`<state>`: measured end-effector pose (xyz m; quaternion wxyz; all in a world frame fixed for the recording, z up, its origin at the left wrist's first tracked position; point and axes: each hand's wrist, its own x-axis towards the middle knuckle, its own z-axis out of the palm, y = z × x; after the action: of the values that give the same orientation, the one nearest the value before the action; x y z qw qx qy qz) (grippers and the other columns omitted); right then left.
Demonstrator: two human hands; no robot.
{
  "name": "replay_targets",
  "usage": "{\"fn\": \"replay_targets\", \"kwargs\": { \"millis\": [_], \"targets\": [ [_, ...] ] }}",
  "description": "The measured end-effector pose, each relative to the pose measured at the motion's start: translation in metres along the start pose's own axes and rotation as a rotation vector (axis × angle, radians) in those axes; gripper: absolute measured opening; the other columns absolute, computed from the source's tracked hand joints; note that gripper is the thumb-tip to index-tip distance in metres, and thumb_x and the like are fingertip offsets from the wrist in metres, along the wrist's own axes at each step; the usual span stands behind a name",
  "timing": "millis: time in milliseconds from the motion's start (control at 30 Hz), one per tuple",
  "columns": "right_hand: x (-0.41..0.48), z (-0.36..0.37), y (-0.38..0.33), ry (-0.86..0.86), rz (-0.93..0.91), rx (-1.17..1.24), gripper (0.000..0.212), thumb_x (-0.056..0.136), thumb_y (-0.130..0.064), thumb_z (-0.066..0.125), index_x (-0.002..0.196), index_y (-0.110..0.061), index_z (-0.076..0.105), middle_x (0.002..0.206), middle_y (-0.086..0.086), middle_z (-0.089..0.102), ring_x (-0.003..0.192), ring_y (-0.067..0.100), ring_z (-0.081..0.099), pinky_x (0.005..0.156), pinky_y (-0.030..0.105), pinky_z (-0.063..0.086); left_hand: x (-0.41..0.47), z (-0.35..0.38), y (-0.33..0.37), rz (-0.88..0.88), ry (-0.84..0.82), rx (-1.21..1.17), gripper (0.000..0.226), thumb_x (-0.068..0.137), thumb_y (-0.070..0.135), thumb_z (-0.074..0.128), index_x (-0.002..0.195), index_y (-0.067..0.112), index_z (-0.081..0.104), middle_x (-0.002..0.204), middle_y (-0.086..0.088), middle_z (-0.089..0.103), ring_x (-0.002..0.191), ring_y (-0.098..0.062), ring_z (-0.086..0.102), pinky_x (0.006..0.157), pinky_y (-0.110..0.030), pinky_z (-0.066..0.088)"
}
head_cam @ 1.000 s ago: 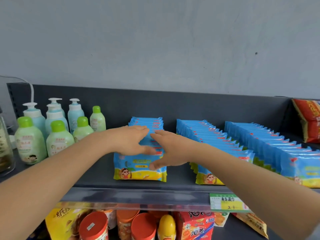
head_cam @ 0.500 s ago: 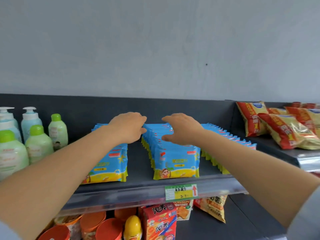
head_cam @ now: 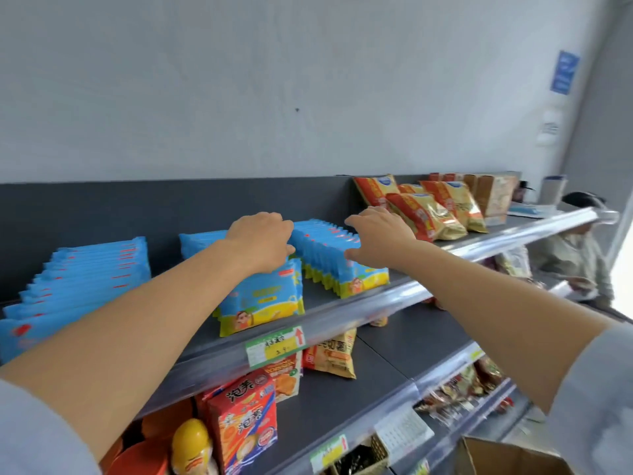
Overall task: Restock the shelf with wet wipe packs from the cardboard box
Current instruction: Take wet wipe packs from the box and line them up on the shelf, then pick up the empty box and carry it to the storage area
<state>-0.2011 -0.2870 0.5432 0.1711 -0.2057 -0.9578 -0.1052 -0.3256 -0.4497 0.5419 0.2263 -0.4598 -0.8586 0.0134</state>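
Three rows of blue and yellow wet wipe packs stand on the dark top shelf (head_cam: pixel 342 311). My left hand (head_cam: pixel 262 241) rests, fingers curled, on top of the middle row (head_cam: pixel 263 298). My right hand (head_cam: pixel 378 236) lies palm down on the right row (head_cam: pixel 329 255), fingers spread over the pack tops. The left row (head_cam: pixel 78 282) stands untouched beside my left forearm. Neither hand lifts a pack. A corner of the cardboard box (head_cam: pixel 507 455) shows at the bottom right.
Red and gold snack bags (head_cam: pixel 431 209) fill the shelf right of the wipes. Lower shelves hold snack boxes (head_cam: pixel 243 423), a yellow bottle (head_cam: pixel 191 443) and chip bags (head_cam: pixel 330 354). A price tag (head_cam: pixel 275 346) hangs on the shelf rail. A person sits at the far right (head_cam: pixel 579 255).
The view has swung right and the bottles have left it. Both hands moved one row to the right, from the left and middle rows to the middle and right rows.
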Motion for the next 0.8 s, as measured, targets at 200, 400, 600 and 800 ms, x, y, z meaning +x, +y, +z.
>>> {"fn": "replay_targets", "kwargs": {
  "millis": [200, 400, 600, 800],
  "targets": [
    [-0.055, 0.007, 0.055, -0.022, 0.139, -0.056, 0.055, 0.088, -0.043, 0.058, 0.135, -0.017, 0.045, 0.133, 0.008, 0.048, 0.128, 0.028, 0.038, 0.101, 0.040, 0.038, 0.017, 0.002, 0.077, 0.162, 0.056, -0.052, 0.031, 0.098, 0.036, 0.045, 0.116, 0.012, 0.051, 0.122, -0.007, 0.052, 0.117, -0.027, 0.049, 0.085, -0.040, 0.042],
    [-0.117, 0.030, 0.125, -0.074, 0.261, -0.146, 0.047, 0.087, -0.040, 0.057, 0.129, -0.018, 0.049, 0.132, 0.008, 0.048, 0.128, 0.027, 0.038, 0.101, 0.040, 0.036, 0.036, 0.019, 0.170, 0.321, 0.061, -0.114, 0.033, 0.097, 0.035, 0.045, 0.120, 0.011, 0.048, 0.126, -0.009, 0.051, 0.118, -0.028, 0.047, 0.092, -0.043, 0.044],
    [-0.182, 0.067, 0.204, -0.170, 0.380, -0.174, 0.049, 0.087, -0.040, 0.058, 0.130, -0.017, 0.049, 0.129, 0.008, 0.051, 0.126, 0.028, 0.041, 0.102, 0.039, 0.038, 0.047, 0.056, 0.271, 0.417, -0.005, -0.163, 0.034, 0.098, 0.035, 0.044, 0.124, 0.014, 0.048, 0.128, -0.008, 0.051, 0.119, -0.027, 0.048, 0.092, -0.042, 0.045],
    [-0.244, 0.117, 0.275, -0.311, 0.459, -0.140, 0.036, 0.090, -0.034, 0.055, 0.120, -0.015, 0.053, 0.124, 0.009, 0.052, 0.122, 0.029, 0.043, 0.098, 0.039, 0.038, 0.050, 0.103, 0.363, 0.453, -0.094, -0.138, 0.024, 0.098, 0.028, 0.045, 0.117, 0.013, 0.049, 0.121, -0.006, 0.053, 0.115, -0.025, 0.050, 0.084, -0.037, 0.042]
  ]
}}
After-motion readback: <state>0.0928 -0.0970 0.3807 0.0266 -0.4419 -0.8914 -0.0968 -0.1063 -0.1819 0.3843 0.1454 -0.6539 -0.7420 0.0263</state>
